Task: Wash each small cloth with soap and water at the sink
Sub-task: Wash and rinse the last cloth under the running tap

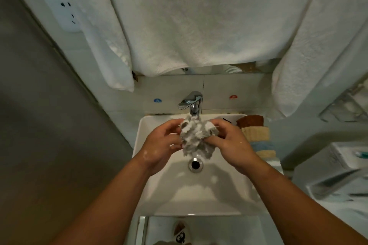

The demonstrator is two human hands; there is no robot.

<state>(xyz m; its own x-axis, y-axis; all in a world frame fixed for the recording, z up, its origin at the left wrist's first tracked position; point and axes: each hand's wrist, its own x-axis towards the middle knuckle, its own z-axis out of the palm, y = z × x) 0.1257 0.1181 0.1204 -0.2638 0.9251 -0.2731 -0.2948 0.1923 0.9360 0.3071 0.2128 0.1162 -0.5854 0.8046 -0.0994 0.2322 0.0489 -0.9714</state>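
A crumpled grey cloth (196,138), covered in white lather, hangs over the white sink (199,189) just below the chrome faucet (191,102). My left hand (161,145) grips its left side and my right hand (231,141) grips its right side, fingers curled into the fabric. Soap foam clings to my left wrist. The drain (195,164) lies right under the cloth. On the sink's right edge sits a row of folded small cloths (256,135): brown, tan, blue and cream.
Large white towels (199,22) hang above the faucet and to the right. A wall socket (63,10) is at upper left. A shelf with toiletries (342,167) stands to the right of the sink. Foam patches lie in the basin.
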